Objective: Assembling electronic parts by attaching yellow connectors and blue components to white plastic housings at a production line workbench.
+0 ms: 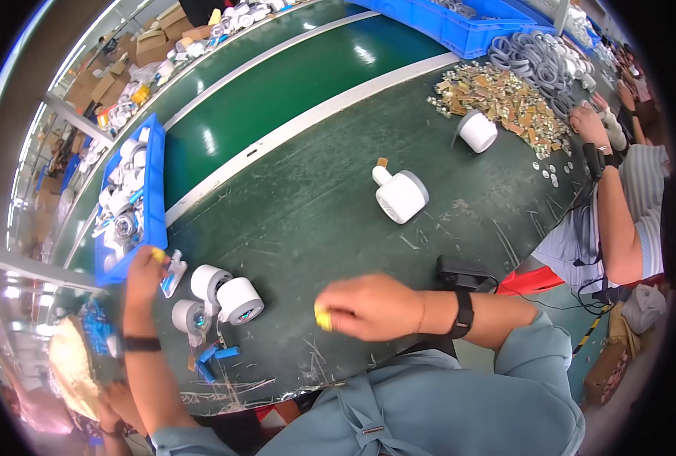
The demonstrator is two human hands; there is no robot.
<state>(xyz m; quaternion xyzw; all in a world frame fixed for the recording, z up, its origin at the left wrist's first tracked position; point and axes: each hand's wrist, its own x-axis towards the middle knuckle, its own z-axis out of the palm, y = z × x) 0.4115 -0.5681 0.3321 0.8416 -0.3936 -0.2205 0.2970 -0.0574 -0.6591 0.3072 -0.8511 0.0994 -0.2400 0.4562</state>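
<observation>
In the head view, looking down, I am at a dark green table (315, 228) with both bare hands over its near half. My left hand (146, 264) is at the near end of a blue bin (156, 175) heaped with white and grey parts. A bit of yellow (158, 254) shows at its fingertips, and a small white and blue part (174, 274) sits right beside them. I cannot tell whether those fingers pinch that part or only overlap it from this angle.

My right hand (372, 306) is blurred, over the table in front of my body. Its fingers are curled, thumb and forefinger drawn close around another bit of yellow (322, 318); whether they grip it or wear it, I cannot tell.

Between my hands, nearer the left, three round white-and-grey devices (240, 301) stand bunched together. Just below them, toward me, lie several blue cylinders (216, 354). A black box (463, 271) with a cable is near my right wrist.

Farther out are two more devices: one with a short stem (402, 197) and, beyond it to the right, another white one (478, 132). Past that are a heap of small tan pieces (505, 102), a pile of grey rings (535, 64) and a co-worker's hand (588, 125).
</observation>
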